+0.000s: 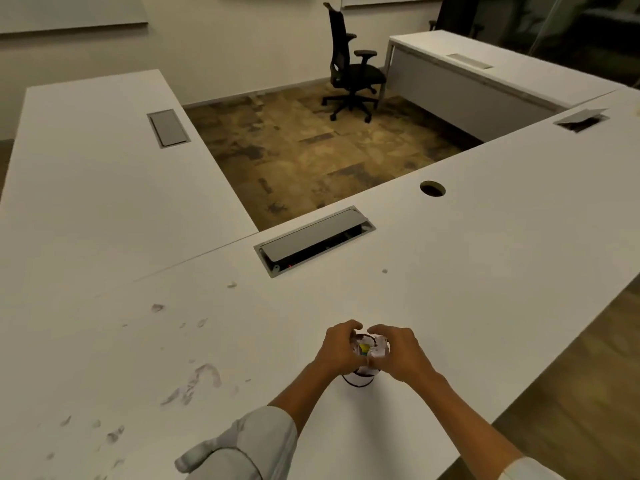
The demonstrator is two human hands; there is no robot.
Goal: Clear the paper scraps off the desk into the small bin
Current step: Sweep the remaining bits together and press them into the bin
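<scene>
The small bin (358, 378) stands upright on the white counter (485, 271), toward the near edge, on the near side of the long grey cable hatch (313, 239) set into the top. It is a little round white container with a dark rim line at its base; only its lower wall shows, because both hands cover its mouth. Crumpled white paper scraps (372, 348) are heaped out of the top, one of them printed with a yellow and green patch.

The left hand (337, 351) curls around the left side of the heap, fingers bent over the paper and pressing it down. The right hand (401, 355) mirrors it on the right side, fingers curved over the scraps, fingertips almost meeting those of the other hand above the bin. Both grip the wad rather than lying flat.

Left of the bin, further from the hatch, the counter carries greyish smudges and a few tiny flecks (157, 308). Another fleck (384, 271) lies to the right of the hatch. Beyond the hatch, a black office chair (349, 64) stands on patterned carpet.
</scene>
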